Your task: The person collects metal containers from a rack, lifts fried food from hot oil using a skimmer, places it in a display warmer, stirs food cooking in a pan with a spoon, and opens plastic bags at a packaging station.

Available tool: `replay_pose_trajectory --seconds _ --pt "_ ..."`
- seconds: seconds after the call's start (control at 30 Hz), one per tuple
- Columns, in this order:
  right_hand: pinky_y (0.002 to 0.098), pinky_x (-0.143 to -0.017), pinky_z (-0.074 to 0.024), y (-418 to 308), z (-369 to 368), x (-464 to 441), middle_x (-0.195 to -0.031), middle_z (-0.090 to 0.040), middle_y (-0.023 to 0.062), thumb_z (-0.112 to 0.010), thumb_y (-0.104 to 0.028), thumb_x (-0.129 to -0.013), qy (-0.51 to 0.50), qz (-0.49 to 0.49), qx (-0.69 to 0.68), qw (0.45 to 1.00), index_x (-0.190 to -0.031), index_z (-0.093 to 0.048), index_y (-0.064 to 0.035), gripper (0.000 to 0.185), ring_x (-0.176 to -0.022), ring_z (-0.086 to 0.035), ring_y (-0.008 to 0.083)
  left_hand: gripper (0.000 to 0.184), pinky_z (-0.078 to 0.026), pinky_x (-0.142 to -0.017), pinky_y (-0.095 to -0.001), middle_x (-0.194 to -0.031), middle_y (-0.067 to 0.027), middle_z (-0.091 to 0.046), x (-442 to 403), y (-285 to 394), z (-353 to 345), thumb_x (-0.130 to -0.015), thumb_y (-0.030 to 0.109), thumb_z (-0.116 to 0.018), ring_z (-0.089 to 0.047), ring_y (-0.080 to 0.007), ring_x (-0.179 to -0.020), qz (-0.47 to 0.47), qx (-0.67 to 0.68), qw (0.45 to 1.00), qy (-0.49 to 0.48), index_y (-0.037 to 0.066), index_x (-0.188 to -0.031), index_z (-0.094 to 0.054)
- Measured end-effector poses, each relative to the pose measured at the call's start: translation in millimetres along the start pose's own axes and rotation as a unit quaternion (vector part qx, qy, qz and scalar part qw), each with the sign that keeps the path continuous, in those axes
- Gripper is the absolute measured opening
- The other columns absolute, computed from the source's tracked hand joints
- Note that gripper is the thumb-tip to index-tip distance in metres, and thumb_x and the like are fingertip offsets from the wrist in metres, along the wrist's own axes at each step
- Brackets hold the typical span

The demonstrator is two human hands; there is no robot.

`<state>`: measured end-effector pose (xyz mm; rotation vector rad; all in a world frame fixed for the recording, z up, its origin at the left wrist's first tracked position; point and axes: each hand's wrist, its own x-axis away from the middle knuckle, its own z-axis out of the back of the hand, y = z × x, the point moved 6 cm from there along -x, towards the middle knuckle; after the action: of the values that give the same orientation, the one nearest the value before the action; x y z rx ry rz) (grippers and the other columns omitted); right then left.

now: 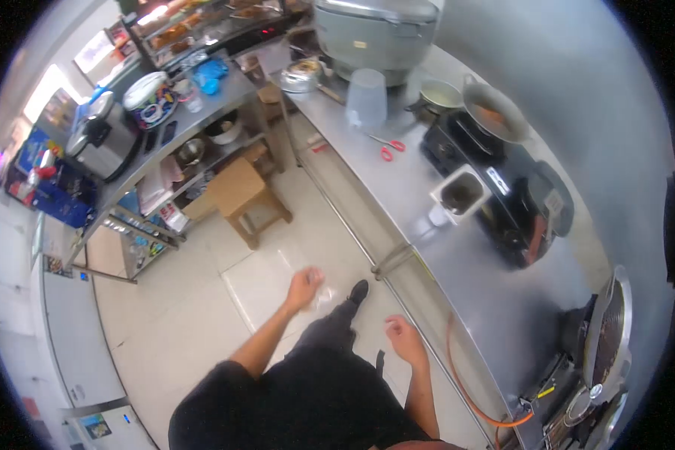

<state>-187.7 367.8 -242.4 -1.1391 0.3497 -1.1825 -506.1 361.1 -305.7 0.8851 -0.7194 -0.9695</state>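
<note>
My left hand (pixel 305 289) hangs in front of my body over the tiled floor, its fingers curled closed. A whitish, see-through patch shows just beside it, and I cannot make out whether this is thin plastic or glare. My right hand (pixel 406 339) is lower and to the right, near the edge of the steel counter (pixel 465 289). Its fingers are loosely bent and apart, with nothing visible in them. Nearest on the counter are a square metal container (pixel 461 193) and red-handled scissors (pixel 387 145).
A black gas stove (pixel 502 180) with a pan (pixel 495 110) stands along the wall. A large rice cooker (pixel 376 37) and a translucent plastic container (pixel 367 97) are farther back. A wooden stool (pixel 241 191) stands on the floor by the left steel table (pixel 146 161). An orange hose (pixel 457 375) hangs at right.
</note>
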Motion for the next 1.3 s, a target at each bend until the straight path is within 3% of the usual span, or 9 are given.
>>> replay_pose_trajectory --seconds 0.07,0.23,0.3,0.43,0.63,0.73,1.0,1.13,1.3 --pt "0.0328 -0.067 -0.0487 -4.7 -44.0 5.4 -0.076 -0.062 0.0085 -0.062 -0.020 -0.086 -0.082 0.030 0.043 0.995 -0.109 -0.057 -0.0054 0.028 -0.069 -0.061 0.0195 0.023 -0.046 -0.064 -0.0328 -0.075 -0.0130 -0.065 60.6 -18.7 17.2 -0.085 0.023 -0.063 -0.057 -0.0173 -0.067 0.070 0.054 0.996 -0.011 0.002 -0.093 -0.065" --pt "0.0367 -0.077 -0.0485 -79.7 -126.7 25.6 -0.110 -0.051 0.0147 -0.069 -0.017 -0.080 -0.156 0.087 -0.011 0.984 -0.127 -0.048 -0.0090 0.052 -0.085 -0.060 0.0258 0.014 -0.047 -0.070 -0.0362 -0.085 -0.0101 -0.067 146.8 -16.1 77.4 -0.082 0.018 -0.062 -0.062 -0.0265 -0.078 0.003 -0.052 0.998 -0.020 0.006 -0.089 -0.066" --pt "0.0378 -0.083 -0.0466 -120.8 -153.1 35.1 -0.113 -0.051 0.0148 -0.069 -0.018 -0.079 -0.122 0.193 0.051 0.972 -0.126 -0.048 -0.0092 0.053 -0.094 -0.057 0.0276 0.010 -0.045 -0.075 -0.0434 -0.091 -0.0061 -0.065 171.6 -12.8 102.6 -0.081 0.016 -0.061 -0.060 -0.0294 -0.092 -0.049 -0.200 0.978 -0.037 0.010 -0.089 -0.064" --pt "0.0355 -0.085 -0.0449 -193.7 -230.2 69.2 -0.116 -0.052 0.0160 -0.068 -0.017 -0.077 -0.119 0.386 0.230 0.885 -0.124 -0.052 -0.0071 0.051 -0.104 -0.051 0.0286 0.009 -0.040 -0.075 -0.0431 -0.093 -0.0034 -0.063 225.0 -14.9 165.1 -0.083 0.015 -0.059 -0.058 -0.0245 -0.095 -0.071 -0.234 0.969 -0.004 0.012 -0.091 -0.062" --pt "0.0373 -0.081 -0.0476 -219.5 -428.4 129.0 -0.097 -0.066 0.0148 -0.061 -0.022 -0.084 -0.390 0.364 0.200 0.822 -0.109 -0.063 -0.0049 0.030 -0.091 -0.062 0.0276 0.008 -0.036 -0.075 -0.0402 -0.091 -0.0020 -0.062 347.1 -75.2 312.2 -0.085 0.016 -0.058 -0.056 -0.0231 -0.092 -0.005 -0.202 0.970 0.133 0.012 -0.090 -0.061" --pt "0.0300 -0.069 -0.0487 -251.0 -528.0 186.3 -0.078 -0.067 0.0105 -0.060 -0.018 -0.086 -0.462 0.269 0.162 0.830 -0.100 -0.067 -0.0010 0.022 -0.070 -0.062 0.0179 0.008 -0.036 -0.077 -0.0392 -0.090 -0.0024 -0.061 432.1 -128.7 380.4 -0.086 0.018 -0.058 -0.055 -0.0227 -0.093 0.056 -0.173 0.960 0.213 0.012 -0.090 -0.061" --pt "0.0264 -0.062 -0.0472 -334.1 -754.2 338.8 -0.073 -0.067 0.0109 -0.057 -0.016 -0.088 -0.572 0.322 0.094 0.749 -0.093 -0.068 0.0007 0.020 -0.068 -0.062 0.0146 0.015 -0.037 -0.077 -0.0397 -0.089 -0.0057 -0.061 637.8 -216.1 527.2 -0.086 0.022 -0.061 -0.056 -0.0236 -0.092 0.183 -0.149 0.882 0.408 0.012 -0.098 -0.060" --pt "0.0248 -0.062 -0.0459 -349.0 -857.2 385.0 -0.075 -0.067 0.0093 -0.056 -0.015 -0.089 -0.640 0.318 0.141 0.686 -0.092 -0.068 0.0031 0.022 -0.069 -0.061 0.0122 0.023 -0.040 -0.073 -0.0409 -0.083 -0.0091 -0.060 725.1 -241.6 583.7 -0.087 0.020 -0.059 -0.058 -0.0278 -0.079 0.264 0.010 0.810 0.524 0.011 -0.107 -0.056" --pt "0.0258 -0.062 -0.0449 -337.4 -988.9 419.6 -0.075 -0.065 0.0024 -0.059 -0.013 -0.088 -0.751 0.177 0.138 0.621 -0.091 -0.069 0.0030 0.019 -0.068 -0.056 0.0091 0.027 -0.040 -0.059 -0.0298 -0.071 -0.0016 -0.053 778.3 -310.4 641.5 -0.087 0.011 -0.062 -0.047 -0.0124 -0.063 0.235 0.173 0.656 0.696 0.007 -0.112 -0.055"
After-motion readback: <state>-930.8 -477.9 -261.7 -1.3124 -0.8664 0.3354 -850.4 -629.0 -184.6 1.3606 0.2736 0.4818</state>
